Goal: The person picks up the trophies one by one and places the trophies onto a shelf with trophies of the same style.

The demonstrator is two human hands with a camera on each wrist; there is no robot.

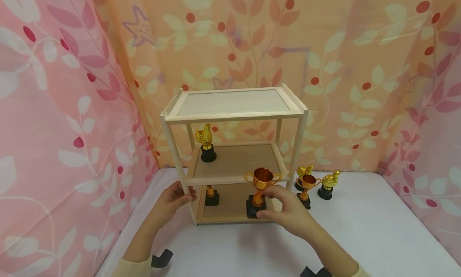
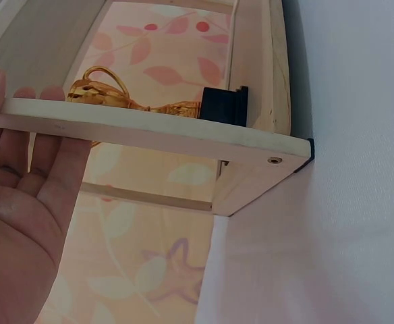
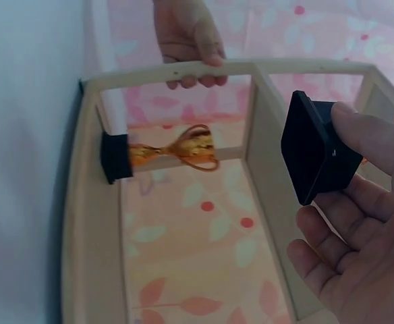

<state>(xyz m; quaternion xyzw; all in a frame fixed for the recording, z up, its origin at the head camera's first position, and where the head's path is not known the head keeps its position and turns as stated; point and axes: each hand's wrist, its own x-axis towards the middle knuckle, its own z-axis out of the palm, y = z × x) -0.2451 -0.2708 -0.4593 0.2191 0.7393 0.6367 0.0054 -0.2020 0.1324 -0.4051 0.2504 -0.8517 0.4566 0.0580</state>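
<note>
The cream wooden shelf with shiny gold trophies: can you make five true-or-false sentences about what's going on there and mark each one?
The right hand holds a gold two-handled cup with a black square base. True.
The left hand touches nothing. False: it holds the front left post of the shelf.
A gold thumbs-up trophy with a round black base stands on the middle board. True.
The gold cup on the bottom board lies sideways. False: it stands upright.
Only one trophy stands on the white table. False: three gold-and-black trophies do.
</note>
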